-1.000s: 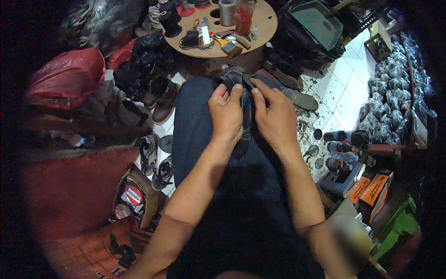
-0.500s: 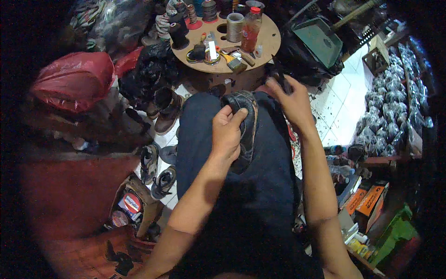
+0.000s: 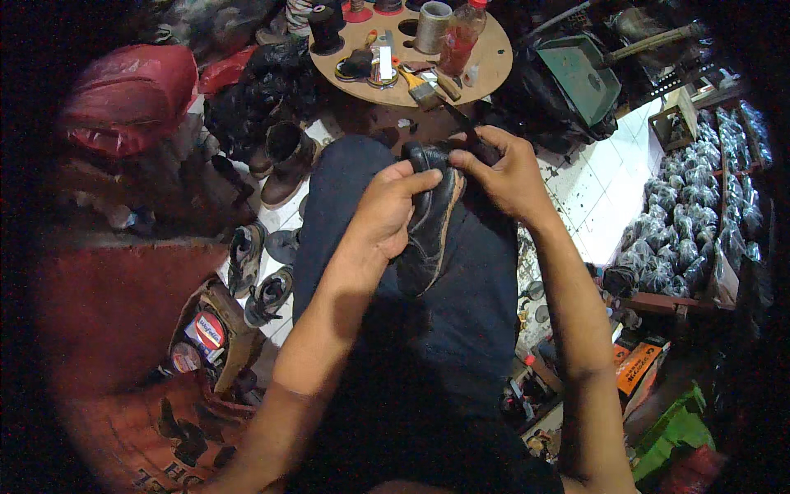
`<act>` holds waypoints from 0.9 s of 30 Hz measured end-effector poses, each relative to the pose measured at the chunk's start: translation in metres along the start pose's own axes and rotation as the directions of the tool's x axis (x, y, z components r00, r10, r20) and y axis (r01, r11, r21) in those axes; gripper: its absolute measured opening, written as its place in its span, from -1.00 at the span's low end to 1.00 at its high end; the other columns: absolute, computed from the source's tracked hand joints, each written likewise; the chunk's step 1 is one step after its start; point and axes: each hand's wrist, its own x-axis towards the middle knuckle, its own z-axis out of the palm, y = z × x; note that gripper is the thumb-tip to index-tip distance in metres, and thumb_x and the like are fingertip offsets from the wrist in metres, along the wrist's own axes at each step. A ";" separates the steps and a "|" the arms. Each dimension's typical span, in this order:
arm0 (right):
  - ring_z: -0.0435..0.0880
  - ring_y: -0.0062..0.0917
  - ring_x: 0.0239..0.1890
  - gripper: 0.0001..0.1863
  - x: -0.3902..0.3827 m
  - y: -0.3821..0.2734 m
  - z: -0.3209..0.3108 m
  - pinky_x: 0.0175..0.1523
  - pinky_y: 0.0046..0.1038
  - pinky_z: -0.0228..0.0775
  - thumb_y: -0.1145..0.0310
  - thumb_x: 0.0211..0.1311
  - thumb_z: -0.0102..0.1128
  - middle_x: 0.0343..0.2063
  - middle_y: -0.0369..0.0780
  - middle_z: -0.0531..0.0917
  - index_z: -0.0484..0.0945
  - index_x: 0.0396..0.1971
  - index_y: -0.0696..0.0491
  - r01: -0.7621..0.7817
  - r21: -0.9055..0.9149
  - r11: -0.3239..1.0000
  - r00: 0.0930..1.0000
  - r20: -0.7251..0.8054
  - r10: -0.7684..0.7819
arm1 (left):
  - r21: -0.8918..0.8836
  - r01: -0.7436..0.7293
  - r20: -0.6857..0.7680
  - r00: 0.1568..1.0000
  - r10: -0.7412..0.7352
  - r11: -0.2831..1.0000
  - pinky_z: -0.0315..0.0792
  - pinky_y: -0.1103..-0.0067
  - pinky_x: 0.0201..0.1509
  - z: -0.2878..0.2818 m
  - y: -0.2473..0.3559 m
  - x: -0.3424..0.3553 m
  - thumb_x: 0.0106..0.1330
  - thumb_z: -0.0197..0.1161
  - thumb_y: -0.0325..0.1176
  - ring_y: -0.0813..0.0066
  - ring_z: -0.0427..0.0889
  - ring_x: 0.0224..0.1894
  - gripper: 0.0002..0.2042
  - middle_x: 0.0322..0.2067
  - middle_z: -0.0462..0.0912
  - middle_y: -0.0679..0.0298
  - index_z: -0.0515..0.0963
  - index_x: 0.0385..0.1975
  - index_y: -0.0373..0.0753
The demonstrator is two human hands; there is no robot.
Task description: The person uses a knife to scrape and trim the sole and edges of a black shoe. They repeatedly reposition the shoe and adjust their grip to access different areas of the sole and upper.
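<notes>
A black leather shoe (image 3: 425, 247) rests on my dark-trousered lap, its pale sole edge turned to the right. My left hand (image 3: 391, 202) is closed around the shoe's upper part, thumb laid across the leather. My right hand (image 3: 506, 173) is closed on a dark, narrow, blade-like tool (image 3: 462, 121) whose tip points up and left, toward the round table. The right thumb is at the shoe's sole edge, close to the left thumb. Fingers hide most of the tool's handle end.
Ahead stands a round wooden table (image 3: 374, 89) with thread spools, a brush (image 3: 421, 89) and a red-capped bottle (image 3: 463, 41). Boots and shoes (image 3: 267, 295) lie on the left floor, near a red plastic bag (image 3: 132, 99). A green dustpan (image 3: 580, 82) and plastic-wrapped goods (image 3: 679, 206) are to the right.
My right hand has come left and down with the tool, its thumb now at the shoe. The shoe has turned to show more of its side. The whole view has shifted.
</notes>
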 end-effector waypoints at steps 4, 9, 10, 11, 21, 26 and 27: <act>0.65 -0.70 -0.39 -0.79 -0.002 0.007 0.019 -0.34 -0.59 0.48 0.48 0.25 0.45 -0.34 -0.20 0.79 0.71 -0.15 0.20 0.041 -0.020 0.999 0.990 -0.136 -0.043 | 0.029 0.011 -0.011 1.000 -0.010 1.000 0.66 0.53 -0.14 0.000 -0.002 0.004 0.50 0.20 -0.43 0.44 0.77 -0.27 -0.82 -0.21 0.78 0.20 0.60 -0.02 -0.33; 0.59 -0.73 -0.50 -0.81 0.001 -0.003 0.026 -0.40 -0.55 0.44 0.46 0.26 0.45 -0.40 -0.21 0.79 0.70 -0.19 0.21 -0.025 -0.011 1.000 0.986 -0.168 0.023 | -0.002 -0.015 -0.029 0.999 0.015 1.000 0.64 0.52 -0.27 0.001 -0.004 0.006 0.48 0.21 -0.45 0.46 0.75 -0.38 -0.90 -0.33 0.77 0.23 0.63 -0.14 -0.28; 0.57 -0.74 -0.53 -0.81 0.002 -0.006 0.026 -0.42 -0.55 0.42 0.43 0.26 0.46 -0.42 -0.22 0.78 0.70 -0.20 0.20 -0.044 0.009 0.999 0.983 -0.180 0.045 | 0.008 -0.022 -0.034 0.999 0.023 1.000 0.64 0.52 -0.28 0.001 -0.004 0.006 0.48 0.21 -0.45 0.47 0.74 -0.39 -0.90 -0.33 0.77 0.23 0.63 -0.14 -0.28; 0.56 -0.75 -0.54 -0.80 0.004 -0.009 0.025 -0.43 -0.55 0.40 0.40 0.27 0.46 -0.43 -0.24 0.78 0.70 -0.20 0.20 -0.069 -0.030 0.997 0.982 -0.176 0.063 | 0.018 -0.030 -0.040 0.999 0.031 0.999 0.63 0.53 -0.29 0.002 -0.005 0.005 0.49 0.21 -0.44 0.47 0.74 -0.39 -0.90 -0.33 0.77 0.23 0.63 -0.13 -0.27; 0.73 -0.36 -0.31 -0.55 -0.025 -0.007 -0.004 -0.17 -0.29 0.52 0.15 0.37 0.37 -0.29 0.03 0.72 0.65 0.09 0.16 -0.090 -0.028 0.996 0.985 -0.149 0.085 | 0.025 -0.103 -0.076 0.992 0.105 0.994 0.64 0.54 -0.13 0.010 -0.007 -0.005 0.48 0.21 -0.42 0.44 0.76 -0.27 -0.86 -0.23 0.78 0.19 0.61 -0.08 -0.31; 0.68 -0.15 0.15 -0.55 -0.090 -0.037 0.003 0.29 -0.30 0.44 0.38 0.53 0.11 0.14 0.03 0.66 0.42 0.34 0.15 -0.103 -0.155 0.983 0.973 -0.221 0.068 | -0.045 -0.181 -0.102 0.979 0.175 0.983 0.62 0.55 0.03 0.017 -0.012 -0.009 0.51 0.22 -0.38 0.46 0.77 -0.14 -0.80 -0.13 0.78 0.21 0.61 0.00 -0.33; 0.71 -0.11 0.06 -0.60 -0.096 -0.041 0.006 0.20 -0.30 0.49 0.37 0.53 0.12 0.04 0.01 0.68 0.49 0.29 0.10 -0.080 -0.188 0.979 0.982 -0.181 0.045 | -0.028 -0.181 -0.110 0.978 0.177 0.983 0.61 0.56 0.01 0.017 -0.013 -0.009 0.53 0.20 -0.39 0.49 0.76 -0.15 -0.81 -0.14 0.78 0.22 0.62 0.00 -0.32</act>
